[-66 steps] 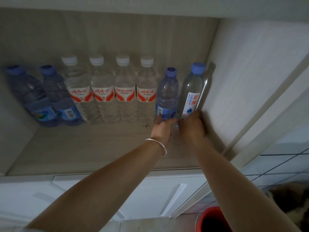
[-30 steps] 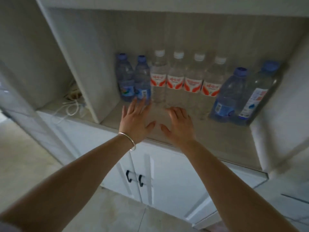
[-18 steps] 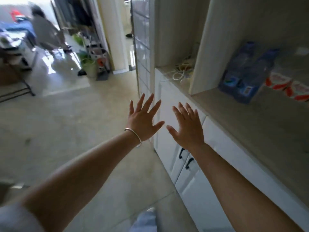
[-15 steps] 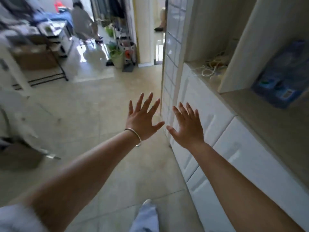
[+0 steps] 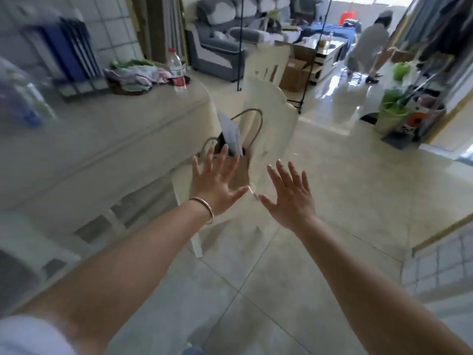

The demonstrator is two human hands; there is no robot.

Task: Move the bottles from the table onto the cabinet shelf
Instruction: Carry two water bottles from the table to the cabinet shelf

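Bottle (image 5: pixel 176 68), clear ribbed plastic with a red cap and red label band, stands upright on the smooth pale table (image 5: pixel 107 129) near its rounded far end. Left hand (image 5: pixel 214 184) and right hand (image 5: pixel 290 197) hover spread-fingered, holding nothing, over glossy floor tiles (image 5: pixel 332 180).
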